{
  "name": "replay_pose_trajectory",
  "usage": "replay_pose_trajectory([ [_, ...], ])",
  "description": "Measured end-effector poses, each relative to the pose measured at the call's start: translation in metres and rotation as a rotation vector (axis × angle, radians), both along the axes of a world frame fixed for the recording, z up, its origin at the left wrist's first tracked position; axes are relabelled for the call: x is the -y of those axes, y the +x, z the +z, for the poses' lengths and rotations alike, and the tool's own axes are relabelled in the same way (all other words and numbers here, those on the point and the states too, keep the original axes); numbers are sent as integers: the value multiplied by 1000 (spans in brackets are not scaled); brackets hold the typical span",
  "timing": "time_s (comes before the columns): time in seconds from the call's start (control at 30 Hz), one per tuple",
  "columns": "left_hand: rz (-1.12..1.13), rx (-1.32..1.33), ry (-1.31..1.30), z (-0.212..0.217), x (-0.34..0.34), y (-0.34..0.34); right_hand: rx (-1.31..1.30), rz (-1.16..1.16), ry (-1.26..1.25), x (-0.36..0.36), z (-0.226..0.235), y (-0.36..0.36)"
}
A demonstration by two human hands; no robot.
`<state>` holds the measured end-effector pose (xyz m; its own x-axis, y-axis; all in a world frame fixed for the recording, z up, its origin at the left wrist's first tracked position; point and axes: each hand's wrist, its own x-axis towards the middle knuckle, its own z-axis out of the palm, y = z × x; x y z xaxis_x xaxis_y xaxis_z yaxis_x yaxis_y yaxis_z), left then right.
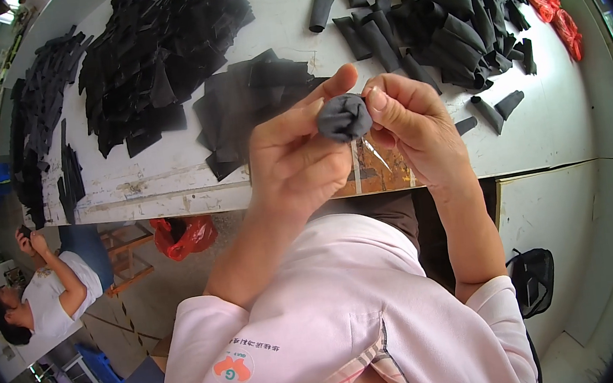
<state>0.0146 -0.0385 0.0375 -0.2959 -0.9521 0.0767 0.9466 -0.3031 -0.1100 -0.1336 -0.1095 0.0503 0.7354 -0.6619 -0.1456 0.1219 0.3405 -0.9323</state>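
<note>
Here the left hand (295, 159) and right hand (409, 130) meet above the near edge of the desk (541, 127), both raised in front of the chest. Between them sits a bunched dark grey cloth piece (344, 117), rolled into a small wad. The wad lies at the fingertips of both hands, up and right of the left palm, up and left of the right palm. It is too scrunched to show a clear long axis; it reads as roughly round.

Left grip: thumb and fingers closed on the wad from the left and below, thumb stretched over the top toward the right hand. Right grip: thumb and forefinger pinched together at the wad's right edge, touching the cloth. A thin pale pointed tool (375, 153) slants down-right from under the right fingers, between the two hands; which fingers hold it cannot be told.

Both hands are equally near the wad. The left carries most of it; the right only touches the rim.

Pose: left forearm rises from lower left, wrist bent, back of hand toward the camera. Right forearm rises nearly vertical from lower right, back of hand facing right. Pink sleeves (334, 302) cover the upper arms.

Behind on the desk lie heaps of black cloth pieces (154, 50) left and rolled black pieces (445, 17) right, well apart from the hands. Another person (39, 298) sits at far left below the desk.
</note>
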Motion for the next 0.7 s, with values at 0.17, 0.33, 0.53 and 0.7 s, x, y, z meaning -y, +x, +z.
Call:
replay_pose_trajectory([
  [0.17, 100, 127, 300, -40, 0, -10, 10, -82, 216, -2, -41, -5],
  [0.33, 119, 89, 279, -35, 14, -5, -9, -59, 155, 13, -36, 1],
  [0.53, 996, 1553, -139, 36, -34, -18, 5, -90, 171, -3, -40, -2],
  [0.7, 869, 1197, 70, 151, -83, -67, 69, -74, 169, -5, -43, -5],
])
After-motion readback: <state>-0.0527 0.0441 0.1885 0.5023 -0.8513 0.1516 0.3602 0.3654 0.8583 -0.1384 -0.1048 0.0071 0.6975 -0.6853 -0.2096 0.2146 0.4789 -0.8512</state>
